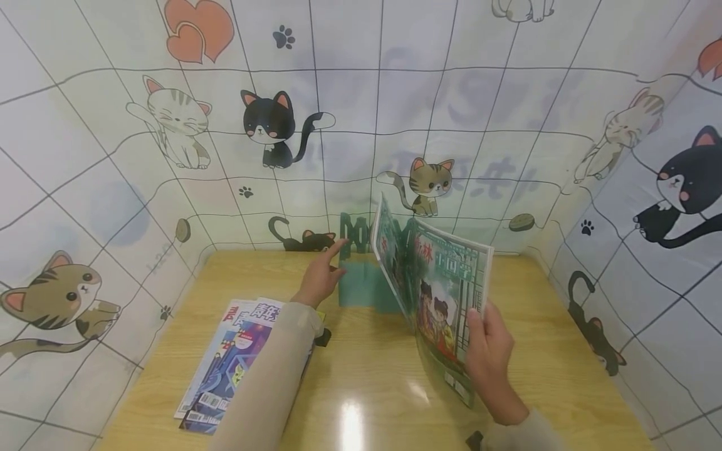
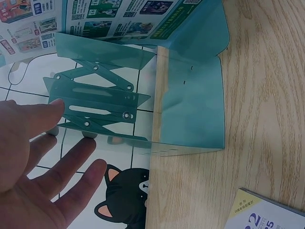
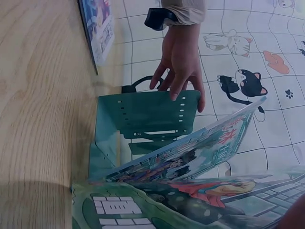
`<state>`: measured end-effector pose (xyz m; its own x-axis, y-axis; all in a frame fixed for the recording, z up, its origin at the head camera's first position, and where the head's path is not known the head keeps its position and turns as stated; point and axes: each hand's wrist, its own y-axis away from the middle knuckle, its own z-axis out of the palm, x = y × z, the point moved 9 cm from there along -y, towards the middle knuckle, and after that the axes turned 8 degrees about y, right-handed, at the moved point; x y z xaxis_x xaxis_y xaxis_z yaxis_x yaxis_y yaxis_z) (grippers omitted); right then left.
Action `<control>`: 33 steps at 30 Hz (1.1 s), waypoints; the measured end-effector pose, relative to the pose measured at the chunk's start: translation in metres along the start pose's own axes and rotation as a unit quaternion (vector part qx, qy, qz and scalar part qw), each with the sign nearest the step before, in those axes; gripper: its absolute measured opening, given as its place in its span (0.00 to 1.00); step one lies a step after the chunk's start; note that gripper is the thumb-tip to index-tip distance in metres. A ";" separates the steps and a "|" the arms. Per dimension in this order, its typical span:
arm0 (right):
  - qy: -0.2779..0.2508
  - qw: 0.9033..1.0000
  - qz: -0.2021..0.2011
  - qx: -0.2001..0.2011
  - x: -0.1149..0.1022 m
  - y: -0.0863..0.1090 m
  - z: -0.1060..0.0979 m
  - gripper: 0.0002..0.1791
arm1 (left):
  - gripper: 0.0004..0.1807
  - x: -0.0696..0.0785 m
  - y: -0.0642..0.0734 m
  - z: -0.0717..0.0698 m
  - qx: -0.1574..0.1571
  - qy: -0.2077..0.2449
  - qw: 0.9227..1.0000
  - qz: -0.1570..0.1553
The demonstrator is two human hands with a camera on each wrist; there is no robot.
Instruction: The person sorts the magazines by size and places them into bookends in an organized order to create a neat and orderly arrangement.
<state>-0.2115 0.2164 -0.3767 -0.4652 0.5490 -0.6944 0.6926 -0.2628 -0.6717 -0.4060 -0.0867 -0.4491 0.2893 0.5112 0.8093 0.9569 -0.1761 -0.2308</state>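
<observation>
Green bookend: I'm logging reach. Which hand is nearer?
Left: the left hand is at the left edge of the bookend; the right hand, gripping a magazine, is farther right.

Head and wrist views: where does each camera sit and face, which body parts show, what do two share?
Head: on the head, looking forward and down at the table; sleeves, left hand and right hand show.
Left wrist: worn there, facing the green bookend; left hand shows.
Right wrist: worn there, facing magazines; left hand, sleeve, edge of right hand show.
Wrist views share the bookend and left hand.
</observation>
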 end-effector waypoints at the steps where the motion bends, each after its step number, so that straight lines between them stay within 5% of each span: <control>1: -0.006 1.000 0.000 0.003 -0.004 -0.002 0.001 0.18 | 0.40 0.000 0.000 0.000 -0.001 0.000 1.000 -0.001; 7: -0.016 1.000 -0.018 0.018 -0.031 -0.011 0.005 0.17 | 0.40 0.000 0.000 0.000 0.000 -0.001 1.000 0.001; 12: -0.018 0.999 -0.015 0.029 -0.033 -0.014 0.008 0.16 | 0.40 -0.001 0.000 0.000 0.000 -0.002 1.000 -0.005; 25: -0.021 0.999 -0.004 0.049 -0.017 -0.012 0.015 0.16 | 0.40 0.000 0.001 0.000 0.001 0.003 1.000 -0.012; 33: -0.030 0.995 -0.027 0.094 0.025 -0.010 0.028 0.15 | 0.41 0.000 0.002 0.000 -0.002 0.002 1.000 -0.012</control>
<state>-0.2449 0.2102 -0.3946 -0.5350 0.5204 -0.6655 0.5524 -0.3805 -0.7417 -0.4039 -0.0867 -0.4495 0.2656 0.5124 0.8166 0.9636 -0.1664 -0.2090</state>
